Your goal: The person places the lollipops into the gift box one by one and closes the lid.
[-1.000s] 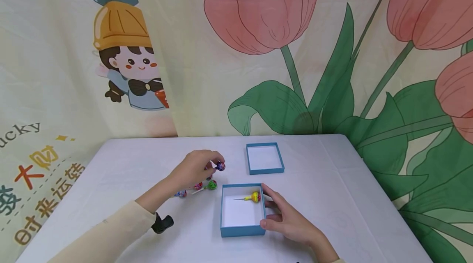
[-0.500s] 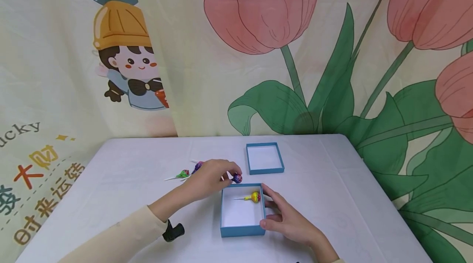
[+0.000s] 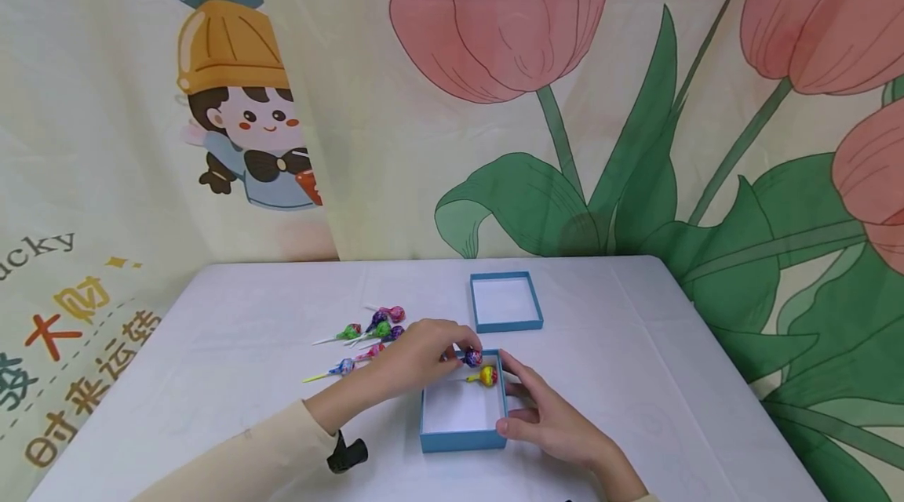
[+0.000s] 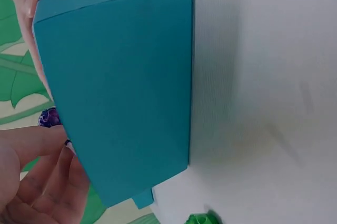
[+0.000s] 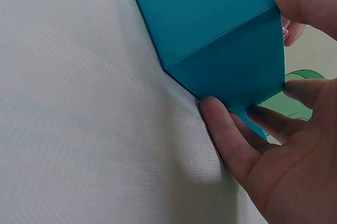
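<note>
My left hand (image 3: 424, 354) pinches a dark purple lollipop (image 3: 472, 358) by its stick end, the wrapped head over the far side of a blue open box (image 3: 464, 441). In the left wrist view, the purple head (image 4: 50, 118) shows past the box wall, between thumb and fingers. Inside the box lies a yellow lollipop (image 3: 487, 376) with a red patch, its stick partly behind the left hand. My right hand (image 3: 551, 417) grips the box's right side, thumb at the near corner and fingers spread along the wall to the far one.
Left of the box lie several wrapped lollipops, among them a green one (image 3: 351, 332), a pink one (image 3: 391, 314) and a blue one (image 3: 344, 366) with a yellow stick. Behind the box sits a shallow blue-rimmed lid (image 3: 510, 327). A white cloth (image 3: 636, 361) covers the table.
My left hand has carried the purple lollipop rightward and nearer, from the loose lollipops to over the box, uncovering those at left. The right hand and box stay put.
</note>
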Motion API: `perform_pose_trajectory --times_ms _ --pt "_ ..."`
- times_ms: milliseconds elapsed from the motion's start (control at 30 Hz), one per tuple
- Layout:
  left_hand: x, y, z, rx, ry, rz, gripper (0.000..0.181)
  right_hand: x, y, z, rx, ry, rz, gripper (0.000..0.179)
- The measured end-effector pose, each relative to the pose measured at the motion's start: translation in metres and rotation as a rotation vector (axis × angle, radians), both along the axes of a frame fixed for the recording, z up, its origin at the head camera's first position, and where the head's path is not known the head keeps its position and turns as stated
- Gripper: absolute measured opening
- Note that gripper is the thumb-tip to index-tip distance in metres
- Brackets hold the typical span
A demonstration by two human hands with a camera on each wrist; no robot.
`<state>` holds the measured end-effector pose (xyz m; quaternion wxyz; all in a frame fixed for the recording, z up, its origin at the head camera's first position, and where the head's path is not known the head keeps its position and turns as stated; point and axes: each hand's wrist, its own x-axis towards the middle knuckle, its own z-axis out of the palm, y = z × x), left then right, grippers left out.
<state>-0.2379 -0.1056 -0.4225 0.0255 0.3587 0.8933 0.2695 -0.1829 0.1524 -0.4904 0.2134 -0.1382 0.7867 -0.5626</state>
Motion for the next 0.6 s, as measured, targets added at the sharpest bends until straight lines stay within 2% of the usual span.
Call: perform_pose_trajectory --times_ms 333,600 --pt "0.003 0.006 -0.009 -0.002 0.014 -0.027 0.03 0.002 0.003 0.0 -0.024 0.012 0.011 0.09" --pt "0.007 0.012 -0.02 0.014 0.025 -0.054 0.029 0.002 0.004 -0.001 -0.049 0.016 0.027 0.09"
